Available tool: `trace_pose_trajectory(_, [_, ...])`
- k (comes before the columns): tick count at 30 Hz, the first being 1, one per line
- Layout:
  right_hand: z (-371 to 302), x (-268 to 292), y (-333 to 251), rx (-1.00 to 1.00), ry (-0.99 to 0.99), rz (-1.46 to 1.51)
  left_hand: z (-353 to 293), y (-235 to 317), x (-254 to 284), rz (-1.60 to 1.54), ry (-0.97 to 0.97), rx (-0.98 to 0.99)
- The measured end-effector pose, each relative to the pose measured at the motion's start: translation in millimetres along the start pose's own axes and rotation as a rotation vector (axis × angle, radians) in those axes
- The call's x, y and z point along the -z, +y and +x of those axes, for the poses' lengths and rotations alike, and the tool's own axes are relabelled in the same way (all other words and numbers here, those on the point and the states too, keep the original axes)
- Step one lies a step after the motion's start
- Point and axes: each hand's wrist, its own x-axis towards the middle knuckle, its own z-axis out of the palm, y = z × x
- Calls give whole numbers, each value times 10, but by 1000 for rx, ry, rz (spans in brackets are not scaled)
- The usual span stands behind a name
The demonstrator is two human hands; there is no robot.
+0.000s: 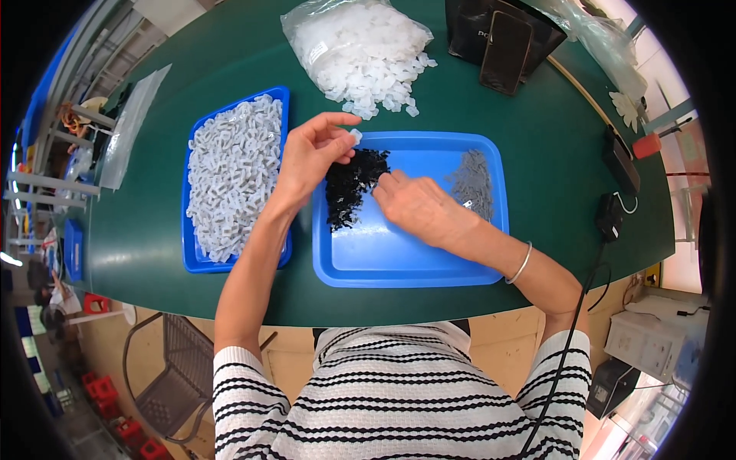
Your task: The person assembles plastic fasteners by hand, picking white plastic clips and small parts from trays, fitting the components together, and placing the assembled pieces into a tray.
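My left hand (313, 157) pinches a small translucent white plastic piece (356, 136) between thumb and forefinger, above the far left corner of a blue tray (406, 277). My right hand (422, 207) is closed, its fingertips curled down at the right side of a pile of small black parts (351, 184) in that tray. What those fingers hold, if anything, is hidden. Thin grey parts (473, 182) lie heaped at the tray's right end. Beyond the tray, a clear plastic bag (318, 42) spills many translucent white pieces (376, 73) onto the table.
Left of my left forearm stands a second blue tray (186, 192) full of pale grey-white parts (234, 172). A dark phone (506, 52) leans on a black bag (469, 31) at the far right of the green table (146, 222). A black cable (571, 326) hangs over my right arm.
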Motion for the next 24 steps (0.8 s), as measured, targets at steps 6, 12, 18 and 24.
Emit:
trace_pose_trajectory(6, [-92,40,78,-71,5,78,-103,-78,-190,-87,-49,54])
trace_pose_trajectory(12, [-122,30,203,-121,2,212,-170,-107,-286,-216,-41,122])
trace_pose_trajectory(18, [-189,143,416,-408,-10,741,-262,-144,-342,-220,28,112])
trace_pose_trajectory(24, [-256,155,510,-530,10,1154,-294,-182,-395,-212,15,81])
